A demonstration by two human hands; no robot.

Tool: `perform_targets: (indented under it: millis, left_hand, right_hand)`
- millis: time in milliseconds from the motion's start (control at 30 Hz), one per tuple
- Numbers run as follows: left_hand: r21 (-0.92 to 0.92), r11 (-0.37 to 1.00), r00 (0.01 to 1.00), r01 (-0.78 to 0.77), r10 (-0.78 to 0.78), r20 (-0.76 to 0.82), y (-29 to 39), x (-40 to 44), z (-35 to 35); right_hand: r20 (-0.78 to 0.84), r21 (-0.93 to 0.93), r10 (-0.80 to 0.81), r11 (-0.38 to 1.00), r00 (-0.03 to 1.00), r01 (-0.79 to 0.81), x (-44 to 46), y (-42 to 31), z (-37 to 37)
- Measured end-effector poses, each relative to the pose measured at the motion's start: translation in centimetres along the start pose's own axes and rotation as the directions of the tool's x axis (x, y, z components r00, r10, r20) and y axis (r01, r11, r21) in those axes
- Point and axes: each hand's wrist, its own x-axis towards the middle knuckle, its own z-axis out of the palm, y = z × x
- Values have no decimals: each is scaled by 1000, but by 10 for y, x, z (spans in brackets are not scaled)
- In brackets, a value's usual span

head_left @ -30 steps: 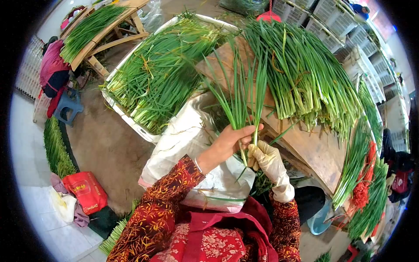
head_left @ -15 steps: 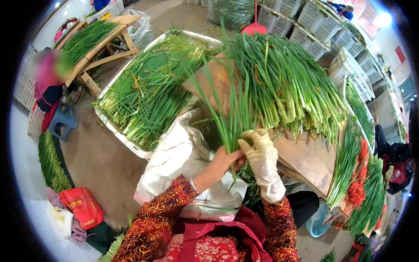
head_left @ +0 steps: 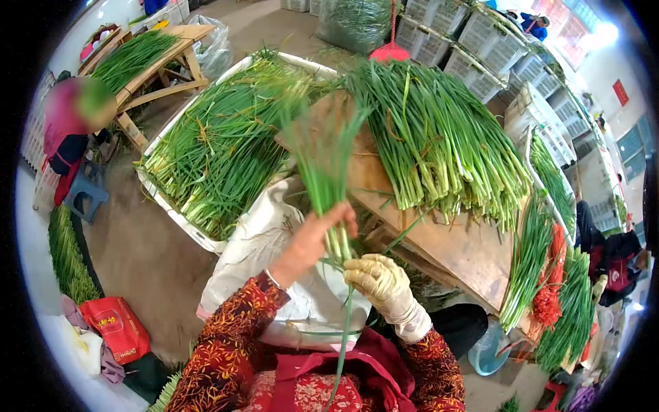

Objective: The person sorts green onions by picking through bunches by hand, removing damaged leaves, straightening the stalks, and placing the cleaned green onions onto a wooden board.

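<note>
My bare left hand (head_left: 317,240) is closed round a small bunch of green chives (head_left: 322,172), held upright over a white sack (head_left: 240,275). The bunch's leafy tops are blurred by motion, and its pale stem ends show below my fingers. Just below and to the right, my right hand (head_left: 381,283), in a pale rubber glove, has its fingers pinched at the stem ends on a long loose chive leaf (head_left: 345,336). That leaf hangs down in front of the red apron (head_left: 309,371).
A large pile of chives (head_left: 439,137) lies on the wooden board (head_left: 460,254). To the left stands a white crate (head_left: 180,218) full of chives. Red ties (head_left: 547,305) and a blue basin (head_left: 489,347) are at the right. Another person (head_left: 68,123) is at the far left.
Both hands have moved left, and the bunch has gone with my left hand. My gloved hand is now lower, at the stem ends, where a long leaf hangs down.
</note>
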Motion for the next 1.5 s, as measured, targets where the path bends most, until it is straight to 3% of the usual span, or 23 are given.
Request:
perform_targets:
  millis: [67,133,167,200,233,267,300,333,433,500,533,667,767,867,933,1000,1067,1200,1233,1333,1367,1467,1500]
  left_hand:
    - [20,957,949,-290,290,-123,19,5,-15]
    - [-30,768,736,-639,599,-316,64,18,-56]
    - [-29,770,736,-637,598,-317,62,18,-55]
    - [-81,818,794,-569,521,-314,60,18,-51]
    - [-132,858,843,-497,441,-308,57,18,-46]
    - [-218,888,896,-405,338,-288,48,18,-38]
    - [-284,902,939,-325,273,-209,32,20,-38]
    - [-237,933,951,-272,223,-214,18,19,-31]
    - [-283,953,982,-111,62,-177,-6,13,-9]
    - [-329,942,988,-67,16,-153,-20,11,0]
    - [-358,933,990,-27,-25,-139,-25,12,2]
    - [-270,961,991,61,-91,-101,-25,12,12]
    - [-242,969,993,41,-65,-94,-25,18,16]
    - [-189,981,988,39,-66,-142,-27,20,17]
    - [-69,997,993,-18,10,-115,-28,17,16]
    - [-131,991,981,16,-40,-187,-31,10,15]
    - [-174,981,994,85,-94,-49,-32,3,5]
    - [-232,969,984,90,-122,-127,-33,-6,11]
    - [-232,969,982,83,-119,-143,-35,-6,9]
    - [-260,964,969,61,-120,-216,-33,-7,7]
    - [-259,964,968,58,-118,-221,-33,-6,5]
    - [-292,956,981,45,-98,-170,-32,1,-2]
    - [-317,948,968,7,-87,-237,-30,4,-3]
  right_hand:
    - [189,-6,-21,1000,982,22,-9,0,10]
    - [308,-120,141,987,941,-109,-11,4,9]
    - [405,-210,426,904,809,-372,24,-5,-18]
    - [85,-149,277,953,957,-263,27,9,-27]
    - [-84,-276,299,910,951,-311,38,21,-29]
    - [2,-464,533,750,846,-471,53,28,-35]
    - [-85,-562,452,715,888,-417,58,42,-35]
    - [-65,-706,543,568,837,-424,65,53,-32]
    - [-87,-731,527,542,845,-414,66,82,-14]
    - [-113,-825,649,361,753,-435,68,86,-7]
    - [-105,-827,648,365,755,-428,66,87,-8]
    - [-34,-746,651,488,758,-453,67,77,-23]
    - [86,-433,705,663,704,-611,68,54,-35]
    - [118,-217,664,743,738,-633,58,13,-33]
    - [154,-130,697,717,701,-685,54,1,-29]
    - [182,-43,726,680,664,-732,47,3,-22]
    - [37,415,744,596,667,-687,36,23,-8]
    - [-60,486,701,643,711,-593,44,43,13]
    - [49,627,781,462,623,-628,48,37,12]
    - [19,757,788,391,616,-523,47,34,17]
    - [79,826,801,282,594,-489,46,30,16]
    - [-71,862,750,378,658,-338,35,5,9]
    - [-98,886,684,391,723,-250,26,1,9]
